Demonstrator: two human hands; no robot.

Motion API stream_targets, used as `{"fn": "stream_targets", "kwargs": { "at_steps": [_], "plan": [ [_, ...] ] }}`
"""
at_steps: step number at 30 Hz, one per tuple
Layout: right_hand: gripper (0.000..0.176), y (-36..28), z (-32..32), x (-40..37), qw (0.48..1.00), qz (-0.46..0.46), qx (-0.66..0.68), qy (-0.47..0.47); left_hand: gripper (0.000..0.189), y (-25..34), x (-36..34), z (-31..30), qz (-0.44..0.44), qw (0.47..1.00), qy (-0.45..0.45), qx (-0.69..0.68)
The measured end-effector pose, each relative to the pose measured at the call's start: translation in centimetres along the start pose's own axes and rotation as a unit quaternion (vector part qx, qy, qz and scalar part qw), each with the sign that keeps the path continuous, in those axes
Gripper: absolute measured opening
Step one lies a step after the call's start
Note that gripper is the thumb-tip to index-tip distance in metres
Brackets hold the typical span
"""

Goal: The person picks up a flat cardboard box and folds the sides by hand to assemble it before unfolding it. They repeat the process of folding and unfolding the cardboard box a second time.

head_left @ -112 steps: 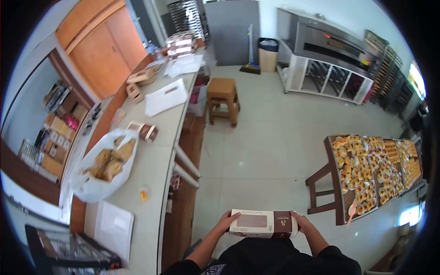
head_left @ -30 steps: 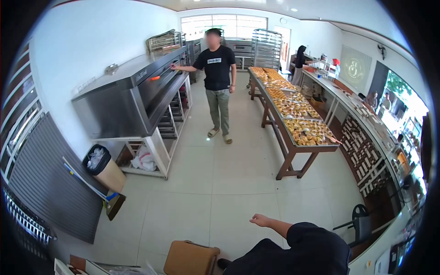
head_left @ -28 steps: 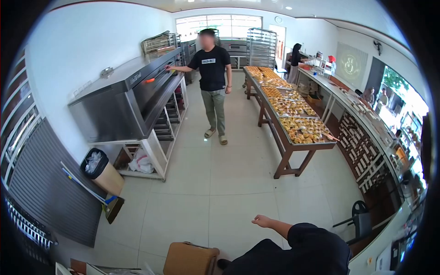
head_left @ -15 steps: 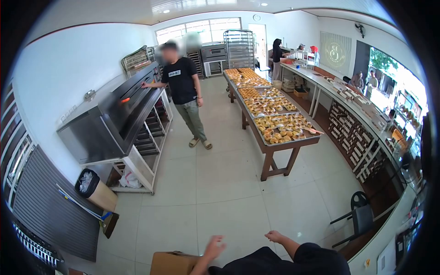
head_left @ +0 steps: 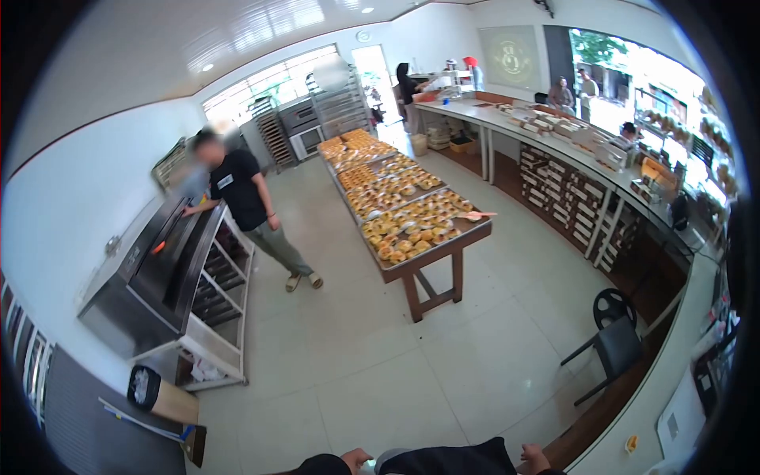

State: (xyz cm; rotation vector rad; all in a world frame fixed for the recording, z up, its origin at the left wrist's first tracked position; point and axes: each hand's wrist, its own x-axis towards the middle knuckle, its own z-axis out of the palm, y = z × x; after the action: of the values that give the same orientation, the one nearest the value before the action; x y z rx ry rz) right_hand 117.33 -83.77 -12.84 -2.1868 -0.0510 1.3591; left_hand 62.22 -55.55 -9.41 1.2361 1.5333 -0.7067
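Peeking over the bottom edge, the left hand (head_left: 356, 458) and the right hand (head_left: 534, 457) show only their knuckles, one on each side of the person's dark top (head_left: 443, 461). Whether either is spread, curled or holding anything cannot be told. Nearest to them is the black chair (head_left: 616, 342), up and to the right of the right hand and well apart from it, just beside the long white counter (head_left: 673, 380). Far ahead of both hands stands a wooden table (head_left: 434, 257) bearing trays of pastries (head_left: 408, 229). Ahead and left of the left hand, a co-worker in a black shirt (head_left: 237, 186) rests a hand on the steel oven (head_left: 154, 273). A bin (head_left: 144, 388) stands off to that hand's left.
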Motion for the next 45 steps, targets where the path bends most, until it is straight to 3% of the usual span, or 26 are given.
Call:
{"fn": "stream_targets", "kwargs": {
  "at_steps": [4,7,12,15,18,21,23,24,25,26,27,28,29,31,32,34,36,38,40,42,44,45],
  "plan": [
    [0.036,0.2,-2.0,-0.9,0.984,0.121,0.124,0.025,0.041,5.4,-0.3,-4.0,0.014,1.000,0.010,-0.011],
    [0.036,-2.5,-1.6,-1.3,0.983,0.160,0.089,-0.003,0.038,10.5,2.7,-6.5,0.059,0.996,0.072,0.002],
    [0.035,-8.9,-1.8,0.7,0.992,0.016,0.127,0.010,0.038,24.2,4.1,-10.1,0.221,0.966,0.137,0.003],
    [0.036,-12.3,-3.4,3.6,0.988,-0.015,0.148,0.027,0.037,31.6,5.6,-11.7,0.271,0.955,0.122,0.016],
    [0.037,-15.0,-6.5,4.4,0.986,-0.007,0.156,0.059,0.036,38.1,7.3,-13.4,0.214,0.970,0.085,0.083],
    [0.025,-14.4,-10.1,7.6,0.971,0.017,0.220,0.096,0.035,44.6,7.6,-14.4,0.188,0.974,0.062,0.110],
    [0.034,-12.3,-12.7,11.4,0.976,-0.005,0.172,0.136,0.033,48.7,8.5,-15.3,0.182,0.974,0.064,0.116],
    [0.025,-12.6,-13.9,11.1,0.959,-0.035,0.203,0.195,0.033,50.9,9.0,-15.6,0.180,0.972,0.058,0.137],
    [0.022,-6.4,-14.0,19.2,0.942,-0.083,0.097,0.311,0.030,53.1,8.7,-15.3,0.187,0.972,0.062,0.129],
    [0.025,-8.2,-14.7,16.5,0.916,-0.081,0.157,0.361,0.033,55.4,8.6,-14.8,0.194,0.970,0.061,0.132],
    [0.025,-10.0,-16.2,13.0,0.923,-0.110,0.186,0.317,0.030,57.8,8.4,-14.3,0.196,0.970,0.038,0.139],
    [0.027,-11.2,-16.3,11.6,0.895,-0.062,0.154,0.414,0.027,60.1,8.1,-13.3,0.193,0.970,0.014,0.150],
    [0.032,-14.4,-18.5,6.9,0.916,-0.030,0.231,0.326,0.026,62.3,8.2,-11.8,0.209,0.964,-0.002,0.162],
    [0.027,-15.5,-21.3,4.3,0.915,-0.064,0.253,0.308,0.026,66.6,7.6,-8.9,0.239,0.956,-0.028,0.168],
    [0.026,-17.1,-23.0,1.9,0.881,-0.068,0.348,0.313,0.026,69.0,7.6,-6.9,0.250,0.948,-0.047,0.191],
    [0.019,-15.4,-27.1,3.6,0.847,-0.161,0.374,0.343,0.027,72.6,6.6,-2.6,0.264,0.939,-0.078,0.206],
    [0.012,-15.6,-32.8,2.7,0.803,-0.187,0.422,0.377,0.027,75.9,5.8,1.5,0.277,0.927,-0.091,0.234],
    [0.013,-16.2,-39.1,0.5,0.789,-0.168,0.360,0.469,0.027,78.5,5.3,5.6,0.279,0.925,-0.096,0.241],
    [0.021,-13.7,-45.9,0.6,0.762,-0.040,0.212,0.610,0.028,81.4,4.3,9.0,0.268,0.931,-0.086,0.234],
    [0.032,-10.8,-51.3,0.7,0.681,-0.002,0.123,0.722,0.029,83.5,3.3,12.1,0.248,0.931,-0.086,0.253],
    [0.036,-8.1,-55.7,0.6,0.682,0.125,-0.015,0.720,0.029,85.0,2.3,15.1,0.249,0.925,-0.083,0.273],
    [0.034,-6.7,-57.6,0.7,0.731,0.154,-0.024,0.664,0.029,86.1,2.6,16.7,0.263,0.918,-0.081,0.286]
  ]
}}
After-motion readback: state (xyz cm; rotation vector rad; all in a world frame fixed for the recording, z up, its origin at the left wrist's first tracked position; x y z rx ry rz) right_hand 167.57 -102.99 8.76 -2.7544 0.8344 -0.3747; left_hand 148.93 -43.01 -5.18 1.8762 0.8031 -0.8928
